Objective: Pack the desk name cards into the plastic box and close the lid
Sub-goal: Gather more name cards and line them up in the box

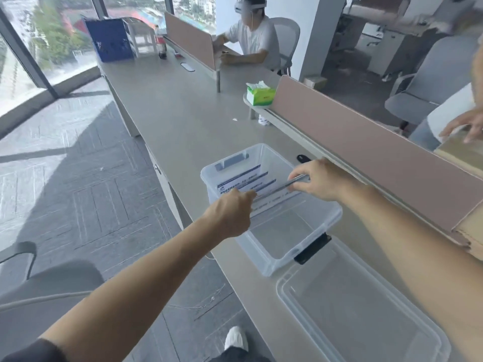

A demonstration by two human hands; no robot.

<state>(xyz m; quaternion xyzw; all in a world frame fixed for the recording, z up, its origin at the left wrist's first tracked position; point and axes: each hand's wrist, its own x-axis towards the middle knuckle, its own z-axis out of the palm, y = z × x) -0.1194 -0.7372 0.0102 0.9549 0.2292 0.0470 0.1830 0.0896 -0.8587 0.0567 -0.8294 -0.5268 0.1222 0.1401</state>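
A clear plastic box point(308, 239) stands open on the long grey desk point(170, 105), with dark latches at both ends. Several desk name cards point(241, 177) stand upright in its far half. Both hands hold one more name card point(274, 189) by its ends, just above the box's rim. My left hand point(231, 214) pinches the near-left end and my right hand point(320, 180) the far-right end. The clear lid point(358, 307) lies flat on the desk to the near right of the box.
A pink divider panel point(379, 158) runs along the desk's right side. A green tissue box point(260, 93) sits on a small shelf beyond. A small black object point(303, 158) lies past the box. A person sits at the far desk; another person's hand point(465, 124) rests on cardboard at right.
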